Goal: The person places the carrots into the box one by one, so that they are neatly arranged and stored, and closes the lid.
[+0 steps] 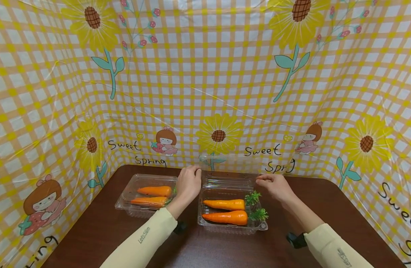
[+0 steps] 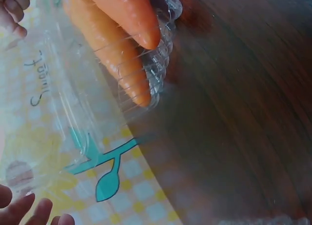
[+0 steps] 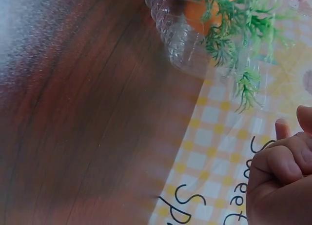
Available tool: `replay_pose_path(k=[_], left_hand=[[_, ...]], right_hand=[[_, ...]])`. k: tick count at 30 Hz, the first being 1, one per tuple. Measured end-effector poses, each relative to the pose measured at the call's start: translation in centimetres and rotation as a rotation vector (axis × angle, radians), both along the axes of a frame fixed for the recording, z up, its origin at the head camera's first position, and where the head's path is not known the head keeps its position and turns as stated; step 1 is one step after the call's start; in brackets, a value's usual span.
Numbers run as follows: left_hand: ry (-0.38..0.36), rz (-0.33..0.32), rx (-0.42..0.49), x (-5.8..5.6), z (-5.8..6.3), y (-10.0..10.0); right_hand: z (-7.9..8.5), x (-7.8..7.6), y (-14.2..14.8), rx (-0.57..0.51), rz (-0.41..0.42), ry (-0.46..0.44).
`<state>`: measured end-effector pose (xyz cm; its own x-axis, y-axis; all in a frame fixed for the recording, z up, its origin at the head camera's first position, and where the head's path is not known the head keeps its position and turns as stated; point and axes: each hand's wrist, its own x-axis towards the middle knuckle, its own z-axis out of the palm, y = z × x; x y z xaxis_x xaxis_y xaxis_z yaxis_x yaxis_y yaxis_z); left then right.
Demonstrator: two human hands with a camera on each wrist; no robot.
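A clear plastic clamshell box [image 1: 232, 227] stands on the table with its lid [image 1: 230, 182] raised at the back. Inside lie two orange carrots, an upper carrot [image 1: 225, 204] and a lower carrot [image 1: 227, 217], their green leafy tops [image 1: 258, 214] to the right. My left hand [image 1: 189, 182] grips the lid's left side. On the lid's right corner, my right hand [image 1: 275, 188] pinches the edge with curled fingers. In the left wrist view, the carrots [image 2: 109, 49] show through the clear wall, and the left fingertips [image 2: 41, 210] are only partly visible.
Left of the open box is a second clear box [image 1: 125, 199] with its lid down and carrots [image 1: 155, 191] inside; the left forearm partly covers it. The dark brown table [image 1: 101, 227] meets a checked, flower-printed cloth [image 1: 205, 85] at the back and sides.
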<state>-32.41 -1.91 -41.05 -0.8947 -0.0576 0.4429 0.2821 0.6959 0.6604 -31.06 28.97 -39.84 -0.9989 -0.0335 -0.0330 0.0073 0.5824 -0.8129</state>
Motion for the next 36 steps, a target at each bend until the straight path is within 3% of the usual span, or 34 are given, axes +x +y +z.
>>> replay_pose_path(k=[6, 13, 22, 36], left_hand=[[0.006, -0.011, -0.063, 1.4, 0.6, -0.6], [0.008, -0.024, -0.142, 3.1, 0.3, -1.2], [0.028, -0.067, -0.216, 5.2, -0.7, -1.7], [-0.026, -0.143, -0.304, 7.6, -2.4, -2.5]], right_hand=[[0.2, 1.0, 0.3, 0.044, 0.034, 0.059], [0.2, 2.2, 0.3, 0.035, 0.053, 0.077], [-0.2, 3.8, 0.8, 0.053, 0.088, 0.078], [-1.5, 6.0, 1.0, 0.047, 0.131, 0.082]])
